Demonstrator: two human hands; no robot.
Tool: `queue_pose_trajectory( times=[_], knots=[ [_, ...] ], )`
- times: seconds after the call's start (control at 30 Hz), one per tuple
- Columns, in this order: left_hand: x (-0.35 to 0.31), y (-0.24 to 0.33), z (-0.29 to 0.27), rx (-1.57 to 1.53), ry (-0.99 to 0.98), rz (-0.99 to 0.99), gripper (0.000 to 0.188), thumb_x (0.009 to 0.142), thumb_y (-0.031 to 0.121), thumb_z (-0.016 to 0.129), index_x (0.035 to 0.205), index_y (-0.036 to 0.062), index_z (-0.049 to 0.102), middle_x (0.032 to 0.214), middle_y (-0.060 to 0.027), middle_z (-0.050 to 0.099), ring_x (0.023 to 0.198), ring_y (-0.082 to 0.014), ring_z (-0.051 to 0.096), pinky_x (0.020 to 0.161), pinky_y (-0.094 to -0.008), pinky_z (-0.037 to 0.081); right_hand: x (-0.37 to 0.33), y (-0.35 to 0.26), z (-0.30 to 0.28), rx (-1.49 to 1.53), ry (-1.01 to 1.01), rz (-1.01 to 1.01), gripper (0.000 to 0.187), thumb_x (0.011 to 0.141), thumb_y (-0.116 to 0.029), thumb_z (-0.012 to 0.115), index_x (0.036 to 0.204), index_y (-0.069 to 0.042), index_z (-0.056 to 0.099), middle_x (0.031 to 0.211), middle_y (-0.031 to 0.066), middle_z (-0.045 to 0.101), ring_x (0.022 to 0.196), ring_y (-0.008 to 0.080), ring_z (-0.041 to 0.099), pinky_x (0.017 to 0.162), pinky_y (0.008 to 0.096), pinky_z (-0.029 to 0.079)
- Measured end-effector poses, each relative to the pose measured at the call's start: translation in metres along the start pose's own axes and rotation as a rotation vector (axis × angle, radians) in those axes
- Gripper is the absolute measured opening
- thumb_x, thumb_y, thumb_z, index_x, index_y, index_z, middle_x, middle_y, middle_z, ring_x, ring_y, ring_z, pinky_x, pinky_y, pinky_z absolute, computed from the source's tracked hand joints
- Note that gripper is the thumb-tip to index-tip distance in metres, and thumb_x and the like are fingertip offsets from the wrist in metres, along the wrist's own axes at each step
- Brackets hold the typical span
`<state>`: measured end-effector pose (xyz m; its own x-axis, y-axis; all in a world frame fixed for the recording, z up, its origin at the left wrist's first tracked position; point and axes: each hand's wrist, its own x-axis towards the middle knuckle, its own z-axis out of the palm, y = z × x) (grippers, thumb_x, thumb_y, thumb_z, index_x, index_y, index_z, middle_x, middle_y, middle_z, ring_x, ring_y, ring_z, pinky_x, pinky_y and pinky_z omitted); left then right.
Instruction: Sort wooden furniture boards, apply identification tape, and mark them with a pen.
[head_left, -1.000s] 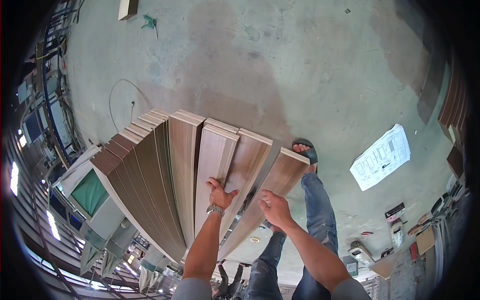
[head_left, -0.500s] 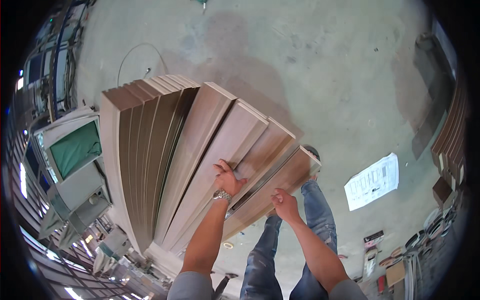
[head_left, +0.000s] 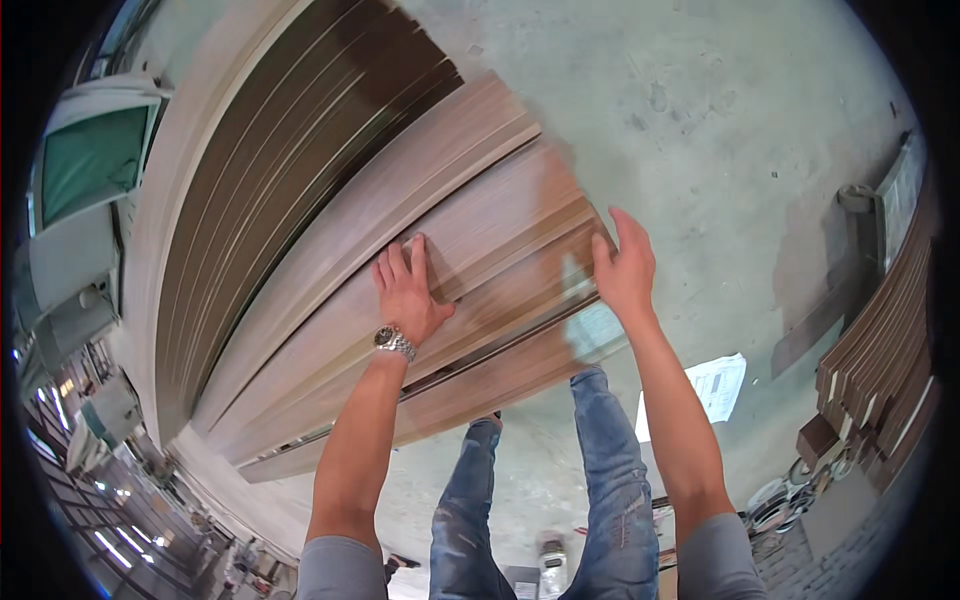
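A fan of long brown wooden boards (head_left: pixel 330 290) leans in front of me, their ends spread toward the upper right. Fingers spread, my left hand (head_left: pixel 410 300) rests on the face of a middle board; a metal watch (head_left: pixel 394 342) is on that wrist. My right hand (head_left: pixel 626 272) is at the end corner of the nearer boards, thumb and fingers apart, not closed around anything. Whether its thumb touches the board end cannot be made out. The lowest board (head_left: pixel 480 385) slants just above my legs, its end partly smeared by motion.
Behind the spread boards stands a tight row of darker panels (head_left: pixel 290 130). A printed paper sheet (head_left: pixel 715 385) lies on the floor beyond my right forearm. More stacked boards (head_left: pixel 875 350) stand at the far right. A green-covered machine (head_left: pixel 95 160) is on the left.
My right hand has moved up and away, from the lowest board's face to the board ends. My left hand stays on the middle board. The view has shifted closer to the boards.
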<state>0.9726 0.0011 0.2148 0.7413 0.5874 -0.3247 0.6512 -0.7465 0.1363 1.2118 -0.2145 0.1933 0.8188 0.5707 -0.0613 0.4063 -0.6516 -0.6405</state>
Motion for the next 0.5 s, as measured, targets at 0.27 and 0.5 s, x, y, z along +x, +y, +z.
queue_pose_trajectory(
  times=[0.27, 0.5],
  knots=[
    [-0.052, -0.005, 0.011, -0.073, -0.051, 0.010, 0.122, 0.050, 0.037, 0.094, 0.153, 0.0117, 0.033, 0.147, -0.0214, 0.039, 0.136, -0.0434, 0.038, 0.115, -0.0598, 0.028, -0.046, -0.010, 0.015, -0.074, -0.182, 0.037, 0.064, 0.085, -0.009, 0.072, 0.143, 0.001, 0.047, 0.130, 0.0243, 0.060, 0.120, 0.0428, 0.053, 0.104, 0.0468, 0.044],
    [-0.110, -0.126, 0.026, -0.144, 0.001, -0.142, 0.107, 0.061, 0.042, 0.092, 0.149, 0.0092, 0.041, 0.152, -0.0244, 0.040, 0.138, -0.0451, 0.040, 0.114, -0.0561, 0.033, -0.011, 0.003, 0.002, -0.143, -0.144, -0.074, 0.062, 0.087, -0.014, 0.072, 0.143, 0.000, 0.049, 0.132, 0.0258, 0.060, 0.124, 0.0431, 0.055, 0.106, 0.0465, 0.044]
  ],
)
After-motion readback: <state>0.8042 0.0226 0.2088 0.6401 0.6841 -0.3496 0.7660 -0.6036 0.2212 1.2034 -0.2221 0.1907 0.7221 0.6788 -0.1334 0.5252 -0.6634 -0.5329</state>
